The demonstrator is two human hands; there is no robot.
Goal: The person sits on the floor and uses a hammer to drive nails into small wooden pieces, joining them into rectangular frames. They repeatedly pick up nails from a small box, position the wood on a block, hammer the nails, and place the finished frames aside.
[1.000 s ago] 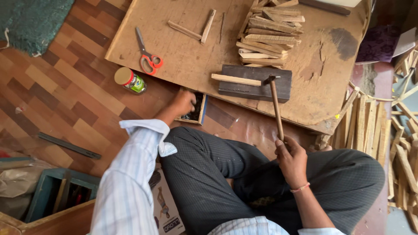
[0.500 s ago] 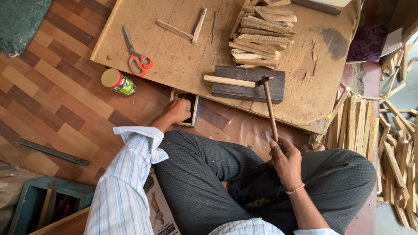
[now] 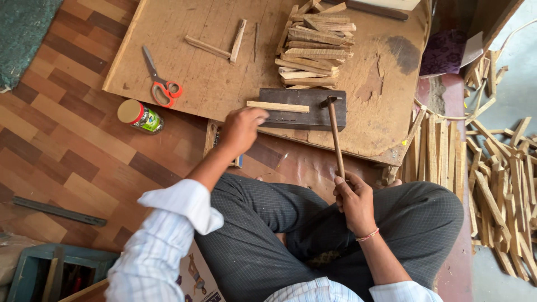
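Observation:
My right hand [image 3: 353, 200] grips the wooden handle of a hammer [image 3: 335, 134] near its end. The hammer's head rests on a dark rectangular block [image 3: 316, 116] lying on a low wooden work board [image 3: 212, 84]. A pale wooden strip [image 3: 278, 106] lies across the block's left end. My left hand [image 3: 241, 130] hovers just left of that strip with its fingers bunched and blurred; I cannot tell if they pinch anything. A small open box [image 3: 212, 138] sits at the board's near edge, mostly hidden by my left wrist.
On the board lie red-handled scissors [image 3: 160, 85], two loose sticks [image 3: 219, 45] and a stack of wooden strips [image 3: 313, 45]. A small jar [image 3: 140, 116] lies on the floor. Scattered wood strips [image 3: 498, 179] cover the right. A metal bar [image 3: 59, 211] and blue toolbox [image 3: 39, 274] lie left.
My left hand has risen from the small box at the board's edge toward the strip on the dark block. My right hand keeps the hammer resting on the block.

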